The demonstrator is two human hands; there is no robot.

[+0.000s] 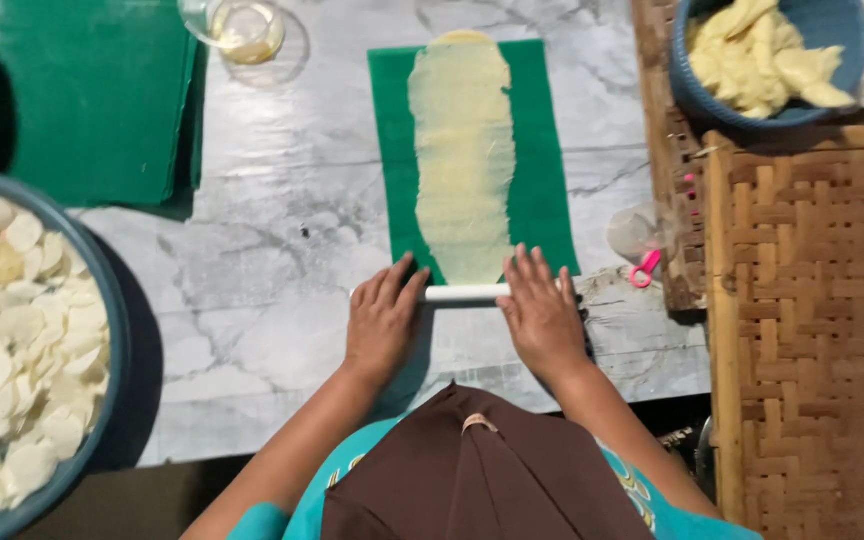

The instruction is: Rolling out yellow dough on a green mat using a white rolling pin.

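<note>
1 white rolling pin (466, 293) lies across the near edge of the small green mat (544, 170). left hand (382, 322) lies flat on the pin's left end, fingers spread and pressing, not curled around it; right hand (542, 315) does the same on the right end. 1 long thin strip of pale dough (462, 150) runs up the mat's middle. left of the mat, 1 glass (242, 25) and 1 larger green board (92, 95); farther left, 1 blue basin of white discs (12, 350). right of the mat, 1 blue bowl of yellow dough pieces (767, 55), 1 woven tray (812, 330), 1 pink cutter (644, 268).
</note>
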